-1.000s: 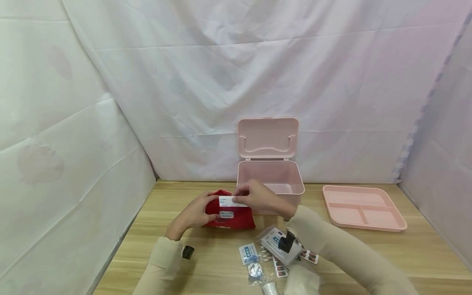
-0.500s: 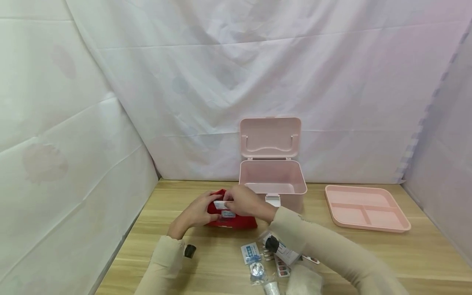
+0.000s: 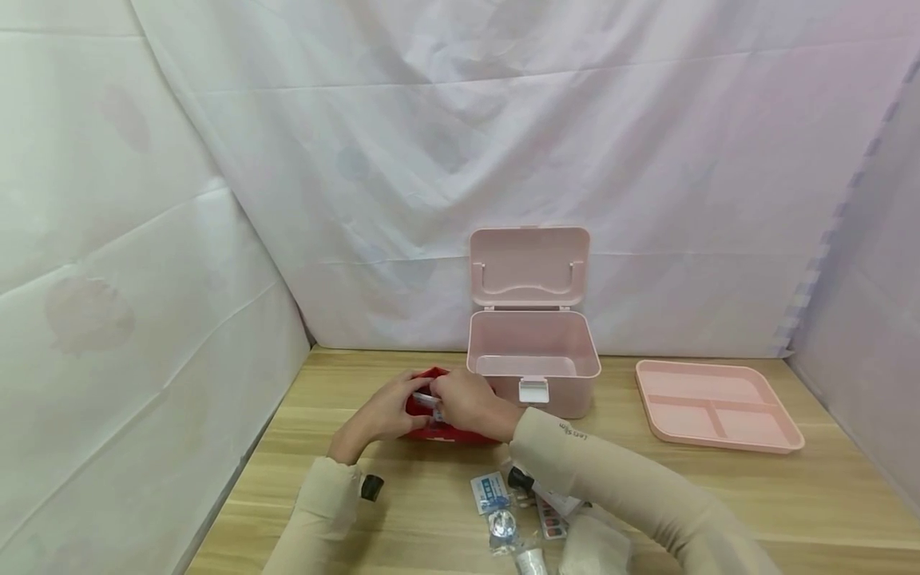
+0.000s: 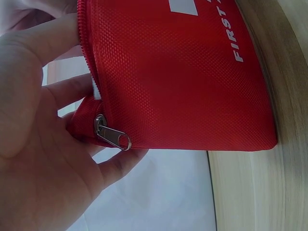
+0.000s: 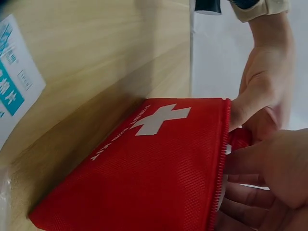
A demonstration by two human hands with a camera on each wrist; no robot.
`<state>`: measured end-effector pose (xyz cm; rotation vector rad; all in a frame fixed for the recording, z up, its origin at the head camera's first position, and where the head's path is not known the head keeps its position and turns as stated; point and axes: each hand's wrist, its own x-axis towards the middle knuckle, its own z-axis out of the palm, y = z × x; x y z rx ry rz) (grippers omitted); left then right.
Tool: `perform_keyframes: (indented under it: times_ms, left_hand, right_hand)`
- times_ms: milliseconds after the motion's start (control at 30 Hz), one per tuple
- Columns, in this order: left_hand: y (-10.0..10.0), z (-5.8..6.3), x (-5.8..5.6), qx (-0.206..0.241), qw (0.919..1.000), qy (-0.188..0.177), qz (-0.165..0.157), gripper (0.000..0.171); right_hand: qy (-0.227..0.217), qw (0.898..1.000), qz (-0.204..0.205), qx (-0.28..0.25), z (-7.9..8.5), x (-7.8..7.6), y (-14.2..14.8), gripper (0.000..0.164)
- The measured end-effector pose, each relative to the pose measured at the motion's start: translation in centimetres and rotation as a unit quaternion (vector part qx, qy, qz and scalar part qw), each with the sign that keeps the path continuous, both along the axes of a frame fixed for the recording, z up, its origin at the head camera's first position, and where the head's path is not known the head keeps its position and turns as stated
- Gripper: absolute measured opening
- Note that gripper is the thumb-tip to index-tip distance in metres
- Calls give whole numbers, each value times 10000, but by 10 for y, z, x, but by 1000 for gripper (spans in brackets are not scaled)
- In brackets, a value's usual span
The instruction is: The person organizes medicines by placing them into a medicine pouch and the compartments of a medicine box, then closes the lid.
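A red zippered first aid pouch (image 3: 449,435) stands upright on the wooden table, its white cross and lettering facing the person. My left hand (image 3: 388,410) grips the pouch's open mouth at the left, close to the metal zipper pull (image 4: 113,137). My right hand (image 3: 465,399) reaches into the mouth from above and pinches a flat white packet (image 3: 427,398). Most of the packet is hidden by the pouch and fingers. In the right wrist view, the right fingers (image 5: 245,163) pass behind the zipper edge.
Just behind stands a pink box (image 3: 568,391) with its lid raised. A pink divided tray (image 3: 707,407) lies at the right. Packets (image 3: 489,491), a blister pack (image 3: 552,521) and other wrapped supplies lie below the right forearm. White cloth surrounds the table.
My right hand has moved left and down, pushing the white packet deeper into the pouch, so less of it shows. My left hand keeps its hold on the pouch.
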<state>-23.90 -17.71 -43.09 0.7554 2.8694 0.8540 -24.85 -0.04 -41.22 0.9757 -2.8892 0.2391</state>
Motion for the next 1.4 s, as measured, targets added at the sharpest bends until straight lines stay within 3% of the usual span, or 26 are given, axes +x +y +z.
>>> perform_keyframes:
  times_ms: [567, 1067, 1400]
  left_hand:
    - [2, 1, 0, -90, 10000, 24, 21, 60]
    - [2, -3, -1, -109, 9999, 39, 39, 59]
    - [1, -4, 0, 38, 9999, 92, -50, 57]
  right_hand:
    - [7, 9982, -229, 553, -12, 2, -6, 6]
    - [-231, 9983, -268, 469, -16, 4, -6, 15]
    - [109, 9998, 191, -25, -10, 9, 4, 8]
